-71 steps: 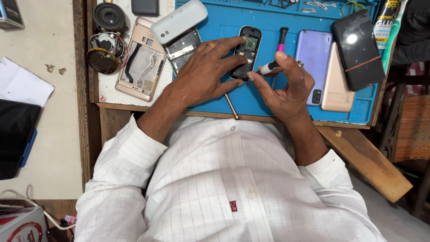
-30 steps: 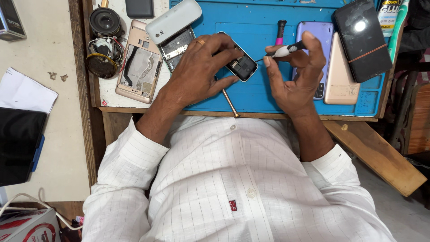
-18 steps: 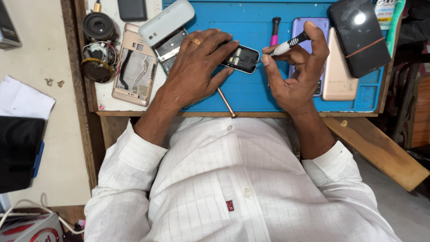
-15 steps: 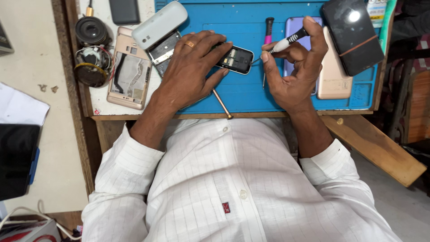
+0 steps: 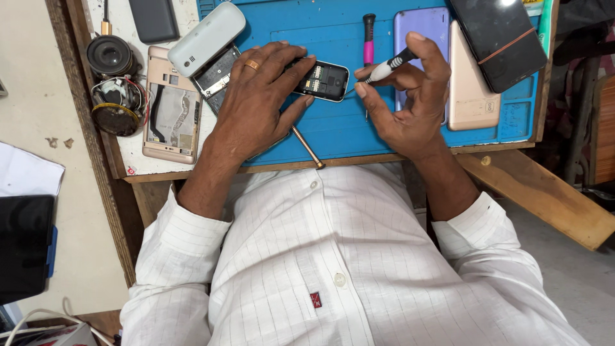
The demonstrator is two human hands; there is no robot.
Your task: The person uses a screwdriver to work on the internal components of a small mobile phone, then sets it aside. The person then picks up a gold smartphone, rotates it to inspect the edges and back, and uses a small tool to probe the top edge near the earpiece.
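The left hand (image 5: 259, 96), a gold ring on one finger, is closed over a small opened black phone (image 5: 322, 81), pinning it on the blue rubber work mat (image 5: 333, 134) that covers the table (image 5: 138, 168). The right hand (image 5: 407, 96) pinches a slim screwdriver (image 5: 383, 69) with a white and black grip, its tip just right of the phone. A pink-handled screwdriver (image 5: 369, 40) lies farther back. To the right rest a glossy purple phone (image 5: 419, 29), a rose-gold phone (image 5: 471, 90) and a black one (image 5: 496, 38). At left lie a gutted gold phone frame (image 5: 168, 115), a white rounded back cover (image 5: 206, 38) and two round speakers (image 5: 112, 56).
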